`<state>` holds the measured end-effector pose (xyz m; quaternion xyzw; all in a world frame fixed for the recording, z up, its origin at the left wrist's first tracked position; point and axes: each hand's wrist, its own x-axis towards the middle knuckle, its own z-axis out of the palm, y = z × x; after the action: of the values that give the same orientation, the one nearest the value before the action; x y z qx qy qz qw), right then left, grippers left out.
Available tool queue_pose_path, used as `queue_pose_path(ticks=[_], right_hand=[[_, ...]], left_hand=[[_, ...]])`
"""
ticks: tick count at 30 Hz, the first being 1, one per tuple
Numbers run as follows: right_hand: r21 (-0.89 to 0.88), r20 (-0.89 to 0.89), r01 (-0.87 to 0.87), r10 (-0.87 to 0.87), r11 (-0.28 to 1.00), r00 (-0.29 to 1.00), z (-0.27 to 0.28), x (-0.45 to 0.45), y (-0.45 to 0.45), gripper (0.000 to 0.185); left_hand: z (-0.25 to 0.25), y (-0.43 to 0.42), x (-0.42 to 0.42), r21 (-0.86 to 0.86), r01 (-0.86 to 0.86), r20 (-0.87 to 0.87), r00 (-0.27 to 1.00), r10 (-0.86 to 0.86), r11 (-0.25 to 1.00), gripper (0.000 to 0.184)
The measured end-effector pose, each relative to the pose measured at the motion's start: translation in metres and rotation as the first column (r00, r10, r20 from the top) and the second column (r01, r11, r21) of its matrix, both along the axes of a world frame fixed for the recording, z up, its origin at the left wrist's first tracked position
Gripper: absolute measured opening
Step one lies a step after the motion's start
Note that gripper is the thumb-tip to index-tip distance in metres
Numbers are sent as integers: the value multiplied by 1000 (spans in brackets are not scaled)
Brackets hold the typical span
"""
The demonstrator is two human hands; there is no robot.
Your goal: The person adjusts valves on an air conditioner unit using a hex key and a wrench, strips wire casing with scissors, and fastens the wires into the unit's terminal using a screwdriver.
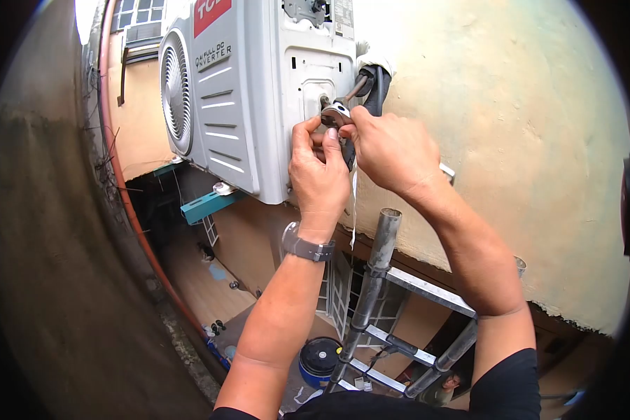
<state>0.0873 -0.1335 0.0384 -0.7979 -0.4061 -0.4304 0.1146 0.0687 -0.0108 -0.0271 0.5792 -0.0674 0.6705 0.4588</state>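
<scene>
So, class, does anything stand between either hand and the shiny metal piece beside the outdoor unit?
Nothing visible does: the left hand and right hand are both at the shiny metal piece, with the outdoor unit alongside.

A small silvery metal piece point(335, 110) sat tilted at the lower end of a slanting brownish pipe point(358, 87), beside the white air-conditioner unit point(257, 98)

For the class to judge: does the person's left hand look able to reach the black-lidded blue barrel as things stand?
Probably not: the left hand is raised beside the air-conditioning unit, while the barrel stands on the ground well below, near the ladder.
</scene>
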Motion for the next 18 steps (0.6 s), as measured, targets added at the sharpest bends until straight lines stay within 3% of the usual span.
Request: queue_pose_path(ticks=[8,11,15,18], right_hand=[[202,-3,63,-64,977,998,-24,-8,13,27],[208,35,-8,1,978,999,-25,-1,11,28],[221,9,7,-9,975,1000,-28,1,14,30],[267,-3,29,-29,963,1000,-37,1,19,29]], left_hand=[[1,0,2,10,5,0,1000,-5,1000,21],[2,0,3,37,25,47,999,-27,999,22],[-3,5,6,11,66,-15,998,-66,998,22],[1,7,10,68,27,71,997,-32,997,21]])
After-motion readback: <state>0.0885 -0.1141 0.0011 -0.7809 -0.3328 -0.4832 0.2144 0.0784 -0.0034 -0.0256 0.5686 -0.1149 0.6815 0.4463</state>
